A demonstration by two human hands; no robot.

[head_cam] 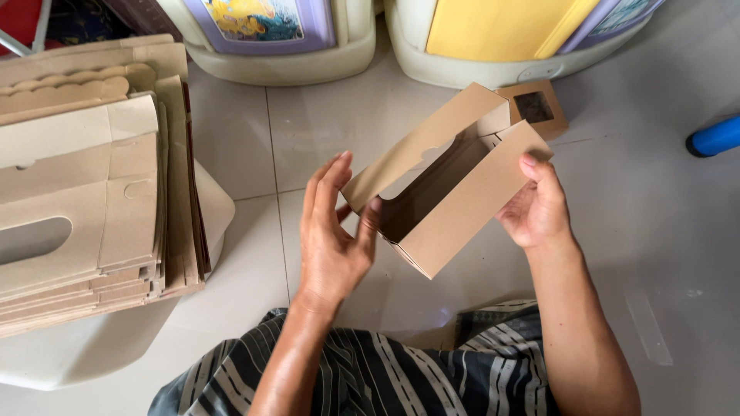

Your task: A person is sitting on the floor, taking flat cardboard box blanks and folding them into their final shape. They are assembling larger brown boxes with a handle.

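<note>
One cardboard box (455, 196) (diagonal, upper-right)

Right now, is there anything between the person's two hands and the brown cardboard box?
Nothing visible. The left hand and the right hand already touch the brown cardboard box at opposite ends.

Floor (324, 115): pale glossy tiles, grey grout lines. Two cream plastic containers sit at the far edge, one with a purple panel (270, 35), one with a yellow panel (501, 35). Small brown windowed box (533, 108) lies just in front of the yellow one. Blue cylinder (715, 137) at the right edge. White plastic lid (92, 339) at left, carrying a stack of flat cardboard blanks (85, 200).
</note>
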